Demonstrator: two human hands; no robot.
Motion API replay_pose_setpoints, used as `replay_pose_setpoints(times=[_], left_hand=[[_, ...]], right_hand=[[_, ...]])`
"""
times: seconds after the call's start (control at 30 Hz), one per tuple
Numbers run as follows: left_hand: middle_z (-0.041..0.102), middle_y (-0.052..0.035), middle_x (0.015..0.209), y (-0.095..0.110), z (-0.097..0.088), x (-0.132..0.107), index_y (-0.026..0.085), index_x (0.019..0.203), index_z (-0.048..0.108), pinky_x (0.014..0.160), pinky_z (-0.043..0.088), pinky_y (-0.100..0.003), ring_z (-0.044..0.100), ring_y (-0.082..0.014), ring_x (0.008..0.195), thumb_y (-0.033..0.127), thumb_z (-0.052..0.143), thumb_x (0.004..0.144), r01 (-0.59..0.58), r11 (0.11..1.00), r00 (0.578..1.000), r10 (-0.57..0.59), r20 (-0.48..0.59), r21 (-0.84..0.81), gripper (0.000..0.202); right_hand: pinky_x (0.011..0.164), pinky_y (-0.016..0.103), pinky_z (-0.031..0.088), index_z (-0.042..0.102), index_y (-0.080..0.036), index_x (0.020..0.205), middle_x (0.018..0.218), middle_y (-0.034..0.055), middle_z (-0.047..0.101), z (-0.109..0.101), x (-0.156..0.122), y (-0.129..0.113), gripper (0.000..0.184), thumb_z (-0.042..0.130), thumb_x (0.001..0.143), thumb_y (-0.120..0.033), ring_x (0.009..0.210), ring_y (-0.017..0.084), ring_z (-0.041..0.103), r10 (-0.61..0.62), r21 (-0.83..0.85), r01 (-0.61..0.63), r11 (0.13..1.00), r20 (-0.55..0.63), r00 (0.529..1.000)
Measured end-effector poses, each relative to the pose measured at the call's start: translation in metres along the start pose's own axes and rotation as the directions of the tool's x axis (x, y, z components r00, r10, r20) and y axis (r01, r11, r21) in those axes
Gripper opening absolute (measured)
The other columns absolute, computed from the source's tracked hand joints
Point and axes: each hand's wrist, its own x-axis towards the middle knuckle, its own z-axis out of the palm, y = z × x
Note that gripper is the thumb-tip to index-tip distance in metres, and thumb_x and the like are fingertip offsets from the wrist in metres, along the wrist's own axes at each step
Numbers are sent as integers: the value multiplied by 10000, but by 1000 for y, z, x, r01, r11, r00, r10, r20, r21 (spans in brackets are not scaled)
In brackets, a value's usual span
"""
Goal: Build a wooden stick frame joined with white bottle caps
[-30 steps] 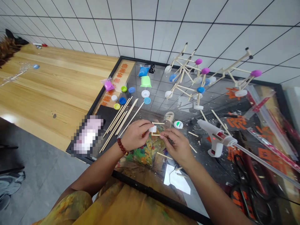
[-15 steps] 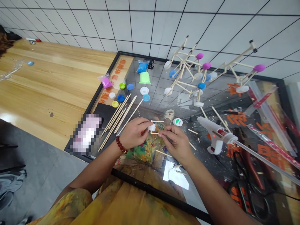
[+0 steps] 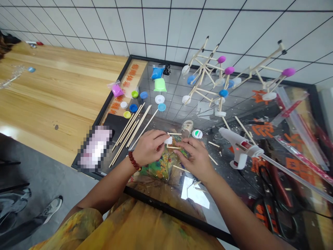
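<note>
My left hand [image 3: 148, 147], with a beaded bracelet at the wrist, pinches a small white bottle cap [image 3: 169, 140]. Two short wooden sticks stick out from the cap toward the right, an upper stick [image 3: 174, 134] and a lower stick [image 3: 172, 147]. My right hand [image 3: 195, 156] is at the free end of the lower stick, thumb and index finger slightly apart on either side of it. Whether a fingertip touches the stick is hard to see. A white round lid with a green mark [image 3: 197, 134] lies just beyond my right hand.
A white glue gun [image 3: 240, 147] stands at the right, near black-handled scissors [image 3: 270, 205]. Stick models with wheels [image 3: 208, 80] stand at the back. Long sticks [image 3: 132, 132], coloured caps [image 3: 133, 108] and bagged clay [image 3: 160, 85] lie left on the glass-topped table.
My right thumb and index finger have parted a little around the lower stick's end and shifted slightly left. My left hand keeps its hold on the cap. A shoe has appeared at lower left.
</note>
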Motion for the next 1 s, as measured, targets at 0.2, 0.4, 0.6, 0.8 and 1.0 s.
replay_pose_setpoints(times=[0.2, 0.4, 0.6, 0.8, 1.0], left_hand=[[751, -92, 1120, 0, 0, 0, 188, 1166, 665, 845, 615, -376, 717, -220, 976, 83, 570, 905, -29, 1000, 999, 29, -45, 5, 297], [742, -100, 1151, -1, 0, 0, 180, 1184, 656, 876, 626, -379, 721, -227, 1016, 57, 569, 894, -45, 999, 997, 45, -61, -9, 327], [732, -110, 1187, -3, 2, -1, 193, 1213, 663, 930, 629, -399, 726, -226, 1075, 68, 554, 911, -29, 999, 999, 28, -41, -40, 345], [733, -116, 1191, -4, 2, -2, 176, 1209, 675, 939, 630, -387, 727, -223, 1081, 48, 557, 898, -41, 997, 997, 37, -63, -58, 357], [726, -117, 1218, -7, 0, -2, 166, 1236, 681, 967, 628, -355, 722, -214, 1113, -17, 524, 825, -48, 998, 994, 43, -101, -43, 477]], right_hand=[[857, 396, 482, 755, -239, 1076, 1025, 73, 746, 0, 0, -1, 137, 647, 999, -274, 984, 242, 713, 15, 8, -15, 1000, -27, 1000], [822, 388, 481, 771, -234, 1008, 983, 63, 757, -26, 6, -11, 103, 673, 978, -225, 922, 217, 720, -11, -27, 7, 1000, -141, 990], [787, 379, 555, 772, -257, 992, 965, 49, 766, -69, -2, -23, 88, 718, 945, -207, 850, 201, 743, -12, -33, 4, 999, -233, 973], [775, 315, 604, 748, -268, 985, 903, 37, 785, -94, -27, -18, 99, 761, 920, -194, 800, 172, 761, 2, -72, -18, 997, -217, 976], [627, 231, 576, 772, -258, 958, 795, -6, 783, -101, -50, -6, 45, 752, 919, -250, 651, 137, 726, 208, 63, -198, 978, -234, 950]])
